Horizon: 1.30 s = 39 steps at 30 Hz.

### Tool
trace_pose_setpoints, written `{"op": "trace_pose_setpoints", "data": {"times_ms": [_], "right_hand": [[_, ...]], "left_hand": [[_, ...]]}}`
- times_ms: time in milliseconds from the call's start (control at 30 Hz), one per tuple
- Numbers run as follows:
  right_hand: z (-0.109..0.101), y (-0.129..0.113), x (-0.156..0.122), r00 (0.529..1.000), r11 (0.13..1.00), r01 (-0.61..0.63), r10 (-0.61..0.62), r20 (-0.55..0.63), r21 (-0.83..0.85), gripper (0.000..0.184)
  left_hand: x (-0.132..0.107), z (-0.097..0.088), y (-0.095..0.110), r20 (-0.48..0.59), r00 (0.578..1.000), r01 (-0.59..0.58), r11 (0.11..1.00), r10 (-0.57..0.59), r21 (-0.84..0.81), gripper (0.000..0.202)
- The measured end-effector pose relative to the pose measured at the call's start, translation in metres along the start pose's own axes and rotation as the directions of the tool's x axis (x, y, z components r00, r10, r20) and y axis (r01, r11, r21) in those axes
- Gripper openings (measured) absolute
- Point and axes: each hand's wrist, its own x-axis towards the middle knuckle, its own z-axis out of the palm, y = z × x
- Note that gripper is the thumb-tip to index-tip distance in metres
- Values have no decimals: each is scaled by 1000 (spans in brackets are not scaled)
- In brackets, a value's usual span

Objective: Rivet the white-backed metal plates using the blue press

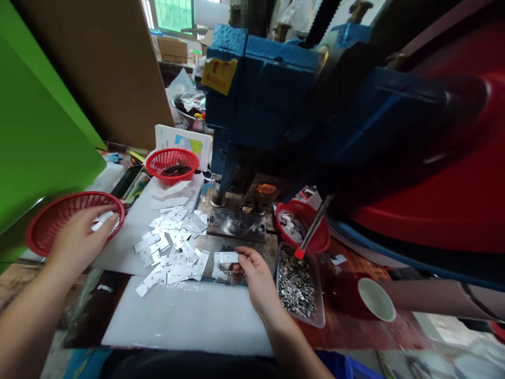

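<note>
My left hand (79, 237) reaches into a red mesh basket (47, 221) at the left, its fingers curled over white strips inside. My right hand (254, 276) pinches a small white strip (226, 257) just in front of the metal die plate (236, 223) of a blue press machine (260, 100). A loose pile of white strips (173, 245) lies between my hands on a white sheet.
A clear tray of small metal parts (298, 287) sits right of my right hand. Behind it is a red bowl with pieces (302, 226) and a red-tipped lever (311, 229). Another red basket (172, 164) stands farther back. A white cup (376, 299) is at the right.
</note>
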Motion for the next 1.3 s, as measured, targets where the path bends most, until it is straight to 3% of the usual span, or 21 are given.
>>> {"op": "trace_pose_setpoints", "data": {"times_ms": [67,133,367,433,533,633,700,767,833,900,967,1067,1167,1233,1300], "right_hand": [[-3,1,0,1000,1000,10,-10,-8,-13,28],[-5,3,0,999,999,31,-31,-17,-26,27],[-6,6,1,1000,999,31,-31,-5,-33,29],[-6,6,1,999,999,33,-33,-17,-33,29],[-8,6,0,999,999,32,-33,-29,-34,31],[-8,6,1,999,999,25,-27,-45,-37,32],[-7,5,1,998,999,21,-23,-53,-34,33],[-6,5,2,999,999,17,-19,-51,-32,33],[-5,5,2,999,999,14,-15,-46,-40,34],[-6,6,2,999,999,10,-12,-40,-38,34],[-7,7,2,999,1000,8,-9,-39,-25,35],[-9,9,4,999,1000,7,-7,-41,-10,35],[-9,10,6,999,1000,12,-12,-38,-18,34],[-9,10,7,999,1000,15,-15,-35,-24,34],[-8,10,7,999,999,18,-19,-34,-29,34]], "left_hand": [[-14,6,6,143,988,-52,995,64,-82,41],[-24,13,8,217,969,-99,992,114,-79,38],[-31,37,6,239,938,-287,949,251,132,35],[-33,39,9,263,934,-278,955,242,107,31],[-39,36,14,377,913,-166,986,155,-5,27],[-45,31,18,533,828,-96,980,175,-174,28],[-46,31,20,546,797,-149,960,258,-235,30],[-42,36,22,429,849,-253,950,308,-181,34],[-36,44,24,264,912,-318,948,314,-26,39],[-30,52,25,180,938,-319,942,298,103,42],[-26,58,26,175,942,-311,942,287,128,41],[-26,60,25,189,951,-252,967,244,21,38],[-31,58,26,271,954,-67,975,124,-212,35],[-36,57,29,347,933,60,909,96,-413,34],[-38,55,34,408,903,113,840,137,-531,35]]}}
